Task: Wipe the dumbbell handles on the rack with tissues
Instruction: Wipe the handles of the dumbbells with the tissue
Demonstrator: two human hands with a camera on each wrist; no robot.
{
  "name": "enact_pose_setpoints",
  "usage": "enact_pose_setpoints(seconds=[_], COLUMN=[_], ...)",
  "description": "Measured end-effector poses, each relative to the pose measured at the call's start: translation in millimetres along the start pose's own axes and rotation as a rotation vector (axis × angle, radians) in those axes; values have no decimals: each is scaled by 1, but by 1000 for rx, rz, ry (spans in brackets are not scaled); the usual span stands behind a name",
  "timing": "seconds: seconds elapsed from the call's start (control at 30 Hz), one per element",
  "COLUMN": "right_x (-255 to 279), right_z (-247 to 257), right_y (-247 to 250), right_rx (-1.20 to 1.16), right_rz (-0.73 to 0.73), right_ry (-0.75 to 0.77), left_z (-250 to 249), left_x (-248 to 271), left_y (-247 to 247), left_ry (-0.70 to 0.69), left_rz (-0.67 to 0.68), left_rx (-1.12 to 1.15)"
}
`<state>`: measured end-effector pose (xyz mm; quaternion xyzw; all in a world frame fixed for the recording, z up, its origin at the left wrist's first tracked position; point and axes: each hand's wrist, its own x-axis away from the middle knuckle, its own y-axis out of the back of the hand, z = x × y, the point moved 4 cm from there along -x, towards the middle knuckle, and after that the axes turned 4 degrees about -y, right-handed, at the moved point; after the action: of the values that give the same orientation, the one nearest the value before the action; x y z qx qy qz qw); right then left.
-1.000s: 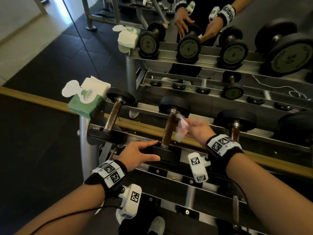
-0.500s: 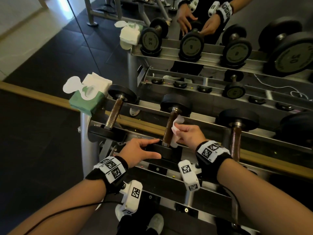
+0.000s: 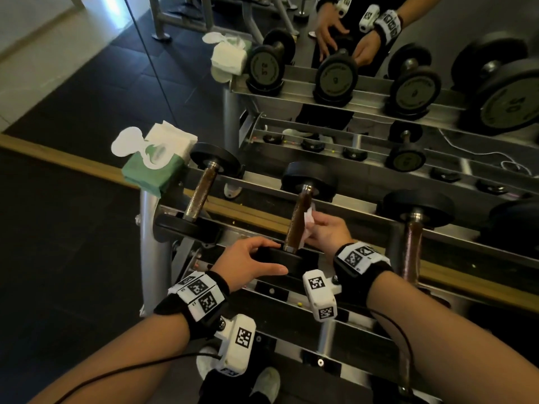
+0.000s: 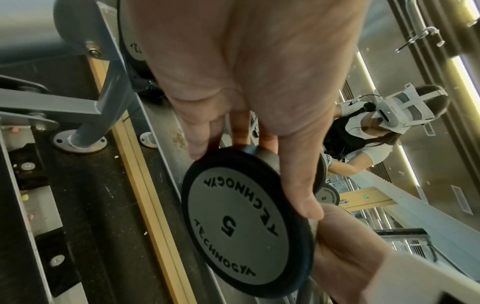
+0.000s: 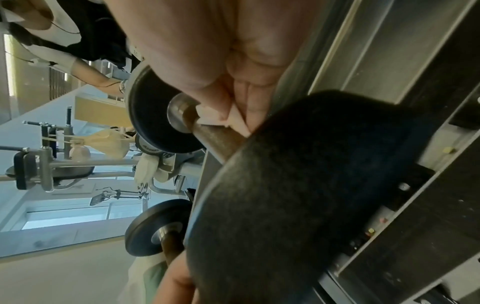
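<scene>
Fingers (image 3: pixel 319 218) of the right hand (image 3: pixel 328 233) pinch a crumpled white tissue (image 3: pixel 308 225) against the right side of a dumbbell's brown handle (image 3: pixel 299 220). Left hand (image 3: pixel 243 262): fingers and thumb curled round the near black weight (image 4: pixel 241 218), marked 5. This dumbbell (image 3: pixel 300 214) lies across the rack (image 3: pixel 364 211) rails, middle of three. Green tissue pack (image 3: pixel 153 163): rack's left end, beside the leftmost dumbbell (image 3: pixel 204 191).
</scene>
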<state>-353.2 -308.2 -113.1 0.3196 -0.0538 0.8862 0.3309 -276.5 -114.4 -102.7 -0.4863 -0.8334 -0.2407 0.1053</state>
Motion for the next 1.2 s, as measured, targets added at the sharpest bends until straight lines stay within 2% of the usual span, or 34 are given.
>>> enact_pose_setpoints(seconds=[0.1,0.2,0.27,0.3,0.33,0.37,0.43,0.47,0.57,0.6,0.73,0.83,0.97,1.1,1.2], right_x=[12,28,38,43,44,43,36,31,23,23,29,38,51,63,78], right_z=[-3,7,28,44,60,73,90,89,71,66,57,48,44,52,59], right_y=[4,16,24,27,26,23,16,8,-13,-15,-19,-19,-14,-1,23], right_rx=[59,207,266,300,349,466,696,853,1464,1524,1469,1439,1450,1475,1428], right_rz=[48,207,264,252,178,101,-1,29,242,274,274,322,404,357,288], right_ry=[-28,-60,36,146,243,385,542,521,478,484,577,517,470,265,253], left_z=[1,0,-1,-1,-1,-1,-1,-1,-1,-1,3,6,10,-3,-22], left_x=[-1,0,0,-1,-1,-1,-1,-1,1,1,2,1,0,3,2], left_y=[1,1,2,2,3,3,4,4,5,5,6,6,6,11,16], left_ry=[14,20,25,30,36,41,47,47,28,23,1,-8,53,80,70], left_rz=[8,25,30,33,35,36,36,37,43,45,21,-19,-38,1,14], left_rx=[-2,-9,-14,-12,-8,-2,10,12,18,20,53,83,84,-10,-79])
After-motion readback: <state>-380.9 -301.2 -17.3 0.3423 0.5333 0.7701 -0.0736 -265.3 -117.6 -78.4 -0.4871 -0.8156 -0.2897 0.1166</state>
